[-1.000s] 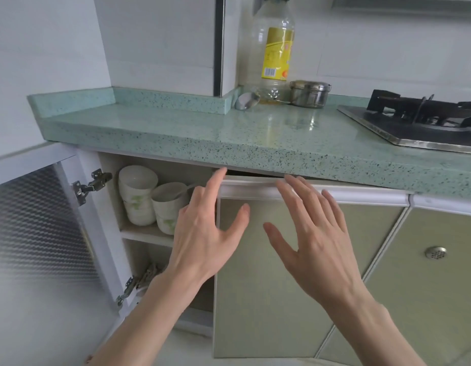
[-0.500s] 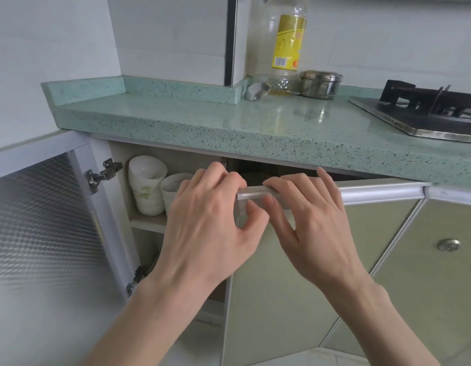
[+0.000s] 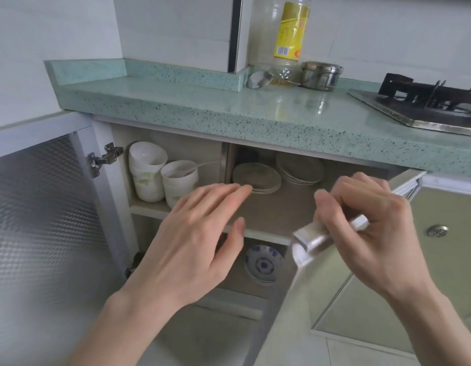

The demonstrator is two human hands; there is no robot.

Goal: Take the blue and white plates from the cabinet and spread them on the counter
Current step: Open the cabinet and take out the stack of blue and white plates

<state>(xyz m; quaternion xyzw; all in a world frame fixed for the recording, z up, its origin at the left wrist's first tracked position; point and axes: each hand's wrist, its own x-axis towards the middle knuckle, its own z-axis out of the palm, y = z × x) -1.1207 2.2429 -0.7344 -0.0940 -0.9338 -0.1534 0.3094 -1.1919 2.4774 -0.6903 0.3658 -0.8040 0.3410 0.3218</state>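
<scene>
A small stack of blue and white plates (image 3: 263,266) rests on the lower shelf of the open cabinet (image 3: 268,220), partly behind my left thumb. My left hand (image 3: 200,239) hovers in front of the shelves, fingers apart and holding nothing. My right hand (image 3: 366,228) grips the metal top rail of the right cabinet door (image 3: 332,233), which stands swung out toward me. The green speckled counter (image 3: 202,101) runs above the cabinet.
Two stacks of plain pale plates (image 3: 256,178) sit on the upper shelf, with stacked white bowls (image 3: 148,171) to their left. The left door (image 3: 44,207) hangs open. An oil bottle (image 3: 289,35), a steel pot (image 3: 320,74) and a gas stove (image 3: 424,101) stand on the counter.
The right cabinet door has swung open under my right hand, revealing plates on both shelves. My left hand has let go of the door edge and opened.
</scene>
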